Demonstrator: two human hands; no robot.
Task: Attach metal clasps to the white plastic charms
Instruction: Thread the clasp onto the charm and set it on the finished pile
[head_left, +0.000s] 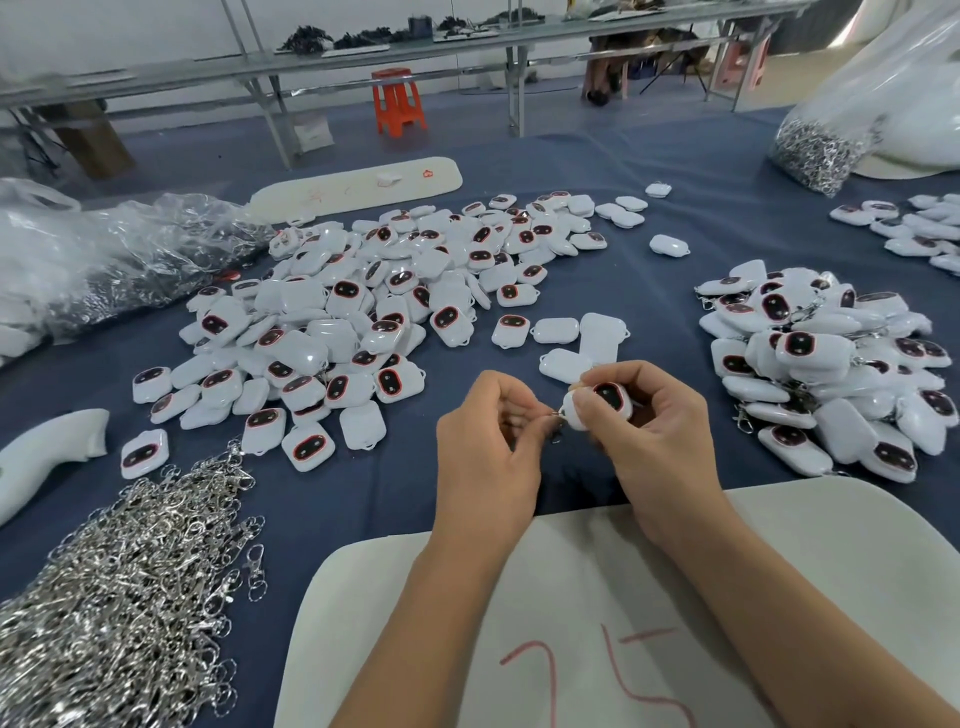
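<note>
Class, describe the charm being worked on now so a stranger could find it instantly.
Start at the big pale board nearest the camera. Just beyond its far edge, both hands meet above the blue cloth; the right hand grips one white charm. It alone is off the table.

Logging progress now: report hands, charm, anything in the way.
Right hand holds charm. Left hand pinches clasp at its loop. Not seen hooked. Nothing in the way.

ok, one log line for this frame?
left hand: pinches metal clasp | right hand: holds white charm | step: clasp at charm, attachment unconfirmed
</note>
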